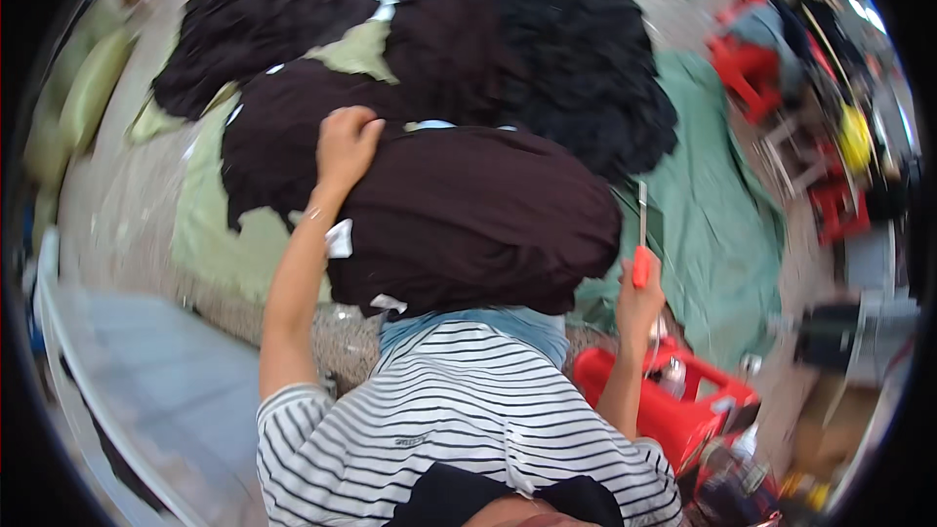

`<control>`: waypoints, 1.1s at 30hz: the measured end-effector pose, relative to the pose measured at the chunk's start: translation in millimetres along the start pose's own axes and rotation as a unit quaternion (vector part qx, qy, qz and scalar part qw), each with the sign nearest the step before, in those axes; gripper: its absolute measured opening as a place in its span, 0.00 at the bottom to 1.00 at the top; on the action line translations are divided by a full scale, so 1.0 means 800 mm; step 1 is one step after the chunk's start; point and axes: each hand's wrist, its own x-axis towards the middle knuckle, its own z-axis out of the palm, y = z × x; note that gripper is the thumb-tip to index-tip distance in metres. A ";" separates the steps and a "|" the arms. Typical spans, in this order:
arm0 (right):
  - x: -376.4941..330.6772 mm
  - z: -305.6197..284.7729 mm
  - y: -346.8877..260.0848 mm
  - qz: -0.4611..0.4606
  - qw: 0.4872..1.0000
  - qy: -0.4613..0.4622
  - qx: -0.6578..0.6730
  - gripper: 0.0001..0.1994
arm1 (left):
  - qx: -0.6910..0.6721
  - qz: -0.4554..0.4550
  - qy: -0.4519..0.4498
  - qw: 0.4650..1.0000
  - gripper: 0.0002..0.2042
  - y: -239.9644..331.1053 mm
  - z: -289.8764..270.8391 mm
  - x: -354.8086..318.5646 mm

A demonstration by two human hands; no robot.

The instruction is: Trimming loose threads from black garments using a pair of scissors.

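A dark brown garment lies spread across my lap, with white tags at its left side. My left hand rests at its upper left corner, fingers curled in on the cloth edge; exactly what is between them is partly hidden. Off the garment's right side, my right hand is closed around a tool with an orange-red handle. A thin, straight metal blade or shaft points up and away from it. The picture is slightly blurred, so the tool's exact kind is unclear.
Piles of dark brown and black garments lie ahead on pale green and green sheets. A red plastic stool with small items stands close by my right arm. More red stools stand far right; a pale panel is at left.
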 end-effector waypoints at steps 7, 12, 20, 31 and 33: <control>-0.007 -0.020 0.037 0.015 0.996 0.091 -0.011 0.21 | -0.108 0.178 -0.071 0.976 0.12 0.207 -0.042 -0.104; 0.010 -0.010 0.025 -0.032 0.992 0.113 0.039 0.23 | -0.014 0.231 -0.087 0.969 0.33 0.264 -0.006 -0.173; 0.106 0.051 -0.003 0.052 0.998 -0.009 0.031 0.31 | 0.037 0.240 -0.044 0.969 0.27 0.306 0.030 -0.144; 0.149 0.075 0.030 0.101 0.989 -0.079 -0.073 0.20 | -0.033 0.245 -0.146 0.958 0.15 0.303 0.011 -0.089; 0.152 0.073 0.033 0.115 0.981 -0.125 -0.096 0.16 | -0.072 0.244 -0.131 0.958 0.12 0.315 0.005 -0.087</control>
